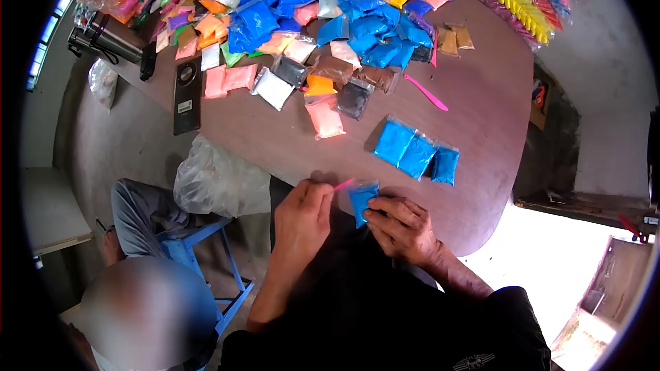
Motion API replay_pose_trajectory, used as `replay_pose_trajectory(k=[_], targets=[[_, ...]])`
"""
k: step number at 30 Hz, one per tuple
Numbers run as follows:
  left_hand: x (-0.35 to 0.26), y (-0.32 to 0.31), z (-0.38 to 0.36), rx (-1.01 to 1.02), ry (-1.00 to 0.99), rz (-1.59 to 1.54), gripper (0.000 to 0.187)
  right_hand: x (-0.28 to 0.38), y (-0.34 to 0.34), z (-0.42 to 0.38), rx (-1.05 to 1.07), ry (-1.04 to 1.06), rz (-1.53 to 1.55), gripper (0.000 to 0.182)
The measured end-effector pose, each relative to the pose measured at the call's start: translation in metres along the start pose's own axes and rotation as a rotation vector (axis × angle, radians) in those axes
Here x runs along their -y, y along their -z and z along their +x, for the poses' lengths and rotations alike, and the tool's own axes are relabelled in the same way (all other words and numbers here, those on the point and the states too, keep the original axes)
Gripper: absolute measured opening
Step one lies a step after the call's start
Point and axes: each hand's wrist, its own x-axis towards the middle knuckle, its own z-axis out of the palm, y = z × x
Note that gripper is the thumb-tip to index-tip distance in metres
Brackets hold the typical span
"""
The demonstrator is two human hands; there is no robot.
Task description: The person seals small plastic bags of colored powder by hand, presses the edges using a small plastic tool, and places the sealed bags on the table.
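My left hand (306, 214) is closed on a thin pink plastic tool (344, 184) whose tip sticks out toward the right. In my right hand (401, 225), thumb and fingers pinch a small blue packet (363, 200) at the table's near edge. The pink tip lies close to the packet's upper left; whether they touch is unclear. Beyond my right hand, blue packets (405, 149) lie side by side on the brown table (481, 130). Another pink tool (427, 93) rests farther back, beside the pile of packets.
A heap of coloured packets (275, 10) covers the far side. A black phone-like object (187, 96) and a steel flask (113, 38) are at the left. Bundled coloured plastic tools (515, 0) lie back right. A person (148, 309) sits at lower left, near a blue stool (185, 254).
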Motion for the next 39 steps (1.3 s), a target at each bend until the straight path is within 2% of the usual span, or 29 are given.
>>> replay_pose_trajectory(k=[4,7,10,12,16,19,22,26,29,32,39], targets=[[-0.01,0.011,0.005,0.022,0.057,-0.082,0.012,0.001,0.003,0.0,0.019,0.02,-0.04,0.031],[-0.009,0.013,0.005,-0.039,0.028,-0.114,0.01,0.003,0.007,-0.003,-0.019,-0.013,-0.031,0.031],[0.0,0.016,0.006,-0.095,0.091,-0.143,0.006,0.002,0.02,-0.003,-0.076,-0.071,-0.054,0.033],[0.005,0.014,0.007,-0.096,0.065,-0.161,0.006,-0.005,0.033,0.002,-0.201,-0.092,-0.137,0.032],[0.007,0.008,0.007,-0.054,0.061,-0.21,0.007,-0.016,0.06,0.004,-0.288,-0.187,-0.359,0.032],[0.011,0.001,0.01,-0.064,0.032,-0.217,0.008,-0.023,0.064,0.003,-0.332,-0.2,-0.394,0.032],[0.015,-0.001,0.012,-0.067,0.017,-0.244,0.01,-0.014,0.054,0.018,-0.258,-0.202,-0.351,0.032],[0.016,0.001,0.014,-0.065,0.021,-0.247,0.011,-0.027,0.023,0.044,-0.334,-0.124,-0.344,0.033],[0.015,0.001,0.015,-0.069,0.031,-0.253,0.011,-0.031,0.012,0.05,-0.277,-0.156,-0.351,0.03],[0.015,0.0,0.014,-0.084,0.017,-0.241,0.011,-0.028,0.007,0.048,-0.224,-0.17,-0.374,0.031],[0.018,-0.001,0.018,-0.108,-0.032,-0.244,0.011,-0.03,0.0,0.047,-0.261,-0.165,-0.367,0.034]])
